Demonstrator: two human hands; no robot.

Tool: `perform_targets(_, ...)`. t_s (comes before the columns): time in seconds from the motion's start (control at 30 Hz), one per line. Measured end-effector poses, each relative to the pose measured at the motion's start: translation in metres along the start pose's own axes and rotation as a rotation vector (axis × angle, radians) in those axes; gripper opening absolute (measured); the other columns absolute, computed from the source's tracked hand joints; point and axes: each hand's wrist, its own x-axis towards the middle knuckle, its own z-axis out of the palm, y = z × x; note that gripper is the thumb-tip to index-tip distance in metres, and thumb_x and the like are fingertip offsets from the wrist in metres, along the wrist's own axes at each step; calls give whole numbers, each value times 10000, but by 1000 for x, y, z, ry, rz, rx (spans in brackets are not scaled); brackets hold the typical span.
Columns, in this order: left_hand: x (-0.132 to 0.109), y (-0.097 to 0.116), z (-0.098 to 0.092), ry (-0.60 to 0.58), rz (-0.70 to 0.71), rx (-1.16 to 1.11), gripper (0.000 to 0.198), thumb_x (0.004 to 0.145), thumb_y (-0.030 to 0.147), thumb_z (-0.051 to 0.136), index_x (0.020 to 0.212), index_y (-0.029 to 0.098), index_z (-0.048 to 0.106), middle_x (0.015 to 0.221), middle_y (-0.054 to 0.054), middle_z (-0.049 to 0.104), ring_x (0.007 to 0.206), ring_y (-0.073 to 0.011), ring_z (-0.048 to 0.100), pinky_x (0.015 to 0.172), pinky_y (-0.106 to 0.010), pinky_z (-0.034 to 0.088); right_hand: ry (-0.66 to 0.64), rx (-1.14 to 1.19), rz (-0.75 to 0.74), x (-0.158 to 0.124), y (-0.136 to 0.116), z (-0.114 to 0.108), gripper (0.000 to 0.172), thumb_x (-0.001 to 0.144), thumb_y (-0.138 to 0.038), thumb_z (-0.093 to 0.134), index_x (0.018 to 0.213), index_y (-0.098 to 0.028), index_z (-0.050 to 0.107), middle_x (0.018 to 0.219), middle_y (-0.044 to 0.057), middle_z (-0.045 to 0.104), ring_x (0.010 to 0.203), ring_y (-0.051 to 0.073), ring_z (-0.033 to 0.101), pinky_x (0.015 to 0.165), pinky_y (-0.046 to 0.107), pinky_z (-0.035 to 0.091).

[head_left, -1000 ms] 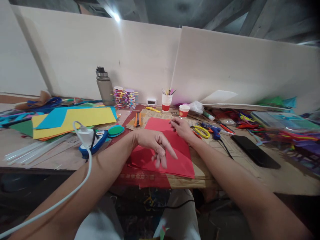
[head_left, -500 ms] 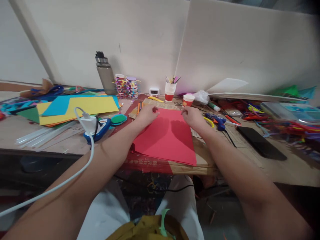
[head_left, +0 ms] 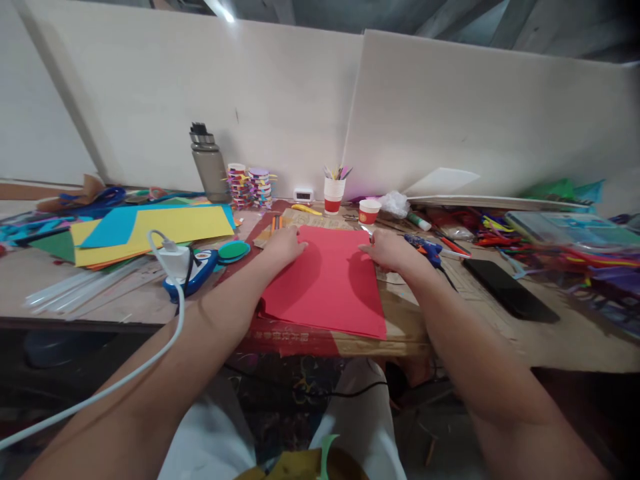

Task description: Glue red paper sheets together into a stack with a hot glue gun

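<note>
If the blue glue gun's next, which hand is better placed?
Right, probably. The right hand is at the right edge of the red paper, with the blue glue gun close on its outer side; the left hand is at the paper's left edge.

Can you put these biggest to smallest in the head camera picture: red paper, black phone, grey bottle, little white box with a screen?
1. Red paper
2. Black phone and grey bottle: too alike to rank, and the phone sits nearer the camera
3. White box
</note>
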Motion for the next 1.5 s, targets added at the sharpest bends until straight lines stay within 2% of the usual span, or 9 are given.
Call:
perform_targets(0.07,1,-1,0,-3,7,-10,429,813,402,556,1167,164,598,1102,-104,681,1027,-232,630,845,-274,471,-42,71,-1,-1,0,1,382,894,-432,489,1044,-100,604,660,97,676,636,202,652,633,281,443)
perform_targets(0.13,2,-2,-1,2,24,-29,405,813,392,559,1144,163,611,1091,-101,687,1014,-224,633,845,-266,470,-19,160,-4,1,0,6,368,876,-428,525,1051,-112,588,641,80,667,569,190,632,590,278,438)
perform_targets(0.37,4,-8,-10,2,-21,-81,365,815,392,557,1067,150,661,1083,-133,692,1003,-266,631,830,-316,476,67,574,70,8,0,24,342,808,-383,626,1044,-152,535,608,44,632,445,160,572,430,261,412)
perform_targets(0.53,6,-13,-10,29,-45,-111,308,810,392,546,980,182,692,994,-113,718,929,-251,652,792,-314,480,38,686,75,12,2,26,289,781,-343,655,976,-164,540,599,39,629,433,166,574,400,255,413)
perform_targets(0.67,4,-13,-11,13,-45,-100,323,811,398,550,991,169,690,1037,-114,709,935,-244,652,778,-300,485,25,677,72,13,2,28,295,781,-350,640,989,-165,543,644,47,641,448,166,587,395,248,416)
perform_targets(0.9,2,-12,-7,12,-56,-133,301,809,375,571,972,152,690,1007,-115,712,945,-226,647,796,-287,484,18,492,45,11,0,29,297,820,-366,576,1013,-140,575,629,42,643,433,135,563,409,224,399)
perform_targets(1.13,-6,-8,-7,-18,-52,-128,338,801,396,589,997,150,712,1019,-132,705,930,-254,649,773,-318,496,-33,452,43,23,11,42,374,800,-399,591,1058,-128,596,670,82,678,501,188,622,451,273,449)
perform_targets(1.3,-4,-8,-2,-26,-36,-119,341,819,368,570,1032,132,695,1052,-133,698,994,-245,636,830,-298,491,36,425,0,28,18,51,350,808,-417,563,1012,-136,612,681,92,680,454,181,598,452,294,439)
perform_targets(1.5,-3,-8,-3,-16,-36,-94,332,809,366,580,997,125,709,1033,-160,696,989,-277,637,816,-333,494,47,343,3,23,13,44,365,807,-435,566,1030,-149,606,638,58,656,470,176,596,505,289,432)
